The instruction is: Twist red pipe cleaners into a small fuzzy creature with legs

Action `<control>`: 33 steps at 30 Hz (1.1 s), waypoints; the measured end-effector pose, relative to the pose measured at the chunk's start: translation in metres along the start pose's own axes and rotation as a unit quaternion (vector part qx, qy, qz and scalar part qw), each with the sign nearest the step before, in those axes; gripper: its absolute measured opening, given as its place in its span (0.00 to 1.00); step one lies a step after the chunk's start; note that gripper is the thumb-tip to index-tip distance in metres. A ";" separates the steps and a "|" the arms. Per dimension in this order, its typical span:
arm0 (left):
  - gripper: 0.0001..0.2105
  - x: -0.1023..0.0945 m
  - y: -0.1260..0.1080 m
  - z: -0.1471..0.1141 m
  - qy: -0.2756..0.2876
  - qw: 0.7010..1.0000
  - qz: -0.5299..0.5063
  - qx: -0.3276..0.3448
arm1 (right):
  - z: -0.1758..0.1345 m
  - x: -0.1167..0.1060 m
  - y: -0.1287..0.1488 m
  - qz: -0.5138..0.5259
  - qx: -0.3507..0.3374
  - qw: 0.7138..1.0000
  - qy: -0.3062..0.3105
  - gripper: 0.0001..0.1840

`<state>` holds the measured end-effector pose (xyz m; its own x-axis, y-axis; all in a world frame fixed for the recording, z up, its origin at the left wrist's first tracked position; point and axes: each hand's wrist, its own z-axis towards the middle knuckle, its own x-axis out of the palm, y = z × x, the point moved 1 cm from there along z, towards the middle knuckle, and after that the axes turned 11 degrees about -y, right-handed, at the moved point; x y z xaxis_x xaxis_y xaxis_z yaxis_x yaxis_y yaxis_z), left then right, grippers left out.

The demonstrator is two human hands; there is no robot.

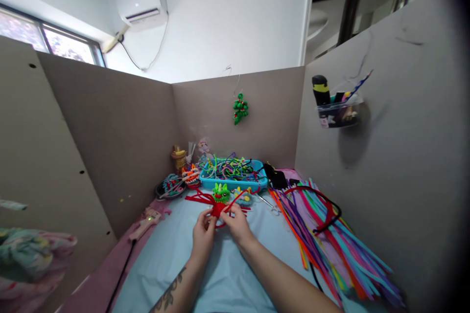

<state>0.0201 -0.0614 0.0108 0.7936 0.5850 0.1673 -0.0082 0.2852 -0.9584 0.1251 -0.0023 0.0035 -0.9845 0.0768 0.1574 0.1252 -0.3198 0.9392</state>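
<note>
Between my two hands is a piece of red pipe-cleaner work [218, 209], with loose red stems fanning out to the left and one rising to the right. My left hand [204, 229] pinches its lower left side. On the right side, the fingers of my right hand [236, 222] close on it near a red stem. Just behind it stands a green pipe-cleaner figure [221, 192], partly covered by the red work. A pale blue and yellow figure [242, 196] sits beside that one, beyond my right fingers.
A blue tray [235, 185] heaped with pipe-cleaner scraps stands at the back. Scissors [270, 204] lie right of the figures, near bundles of coloured pipe cleaners [326, 239]. At left are a dark bowl [171, 189] and a pink corded tool [146, 224]. Grey partitions [235, 132] enclose the table.
</note>
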 end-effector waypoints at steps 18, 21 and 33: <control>0.29 0.003 -0.006 0.000 -0.006 0.984 -0.119 -0.131 | -0.007 -0.007 0.023 -0.053 -0.121 0.991 0.033 0.03; 0.29 0.003 -0.001 0.001 0.011 0.983 -0.122 -0.139 | -0.002 -0.005 0.016 -0.006 -0.061 0.997 0.042 0.05; 0.26 0.001 0.005 0.003 0.013 0.986 -0.123 -0.113 | 0.002 -0.002 -0.001 0.050 0.040 0.998 0.001 0.09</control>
<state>0.0187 -0.0568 0.0064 0.7703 0.4984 0.3978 0.3198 0.2376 -0.9172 0.1269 0.0003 0.0026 -0.9668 0.0462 0.2515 0.2327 -0.2490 0.9401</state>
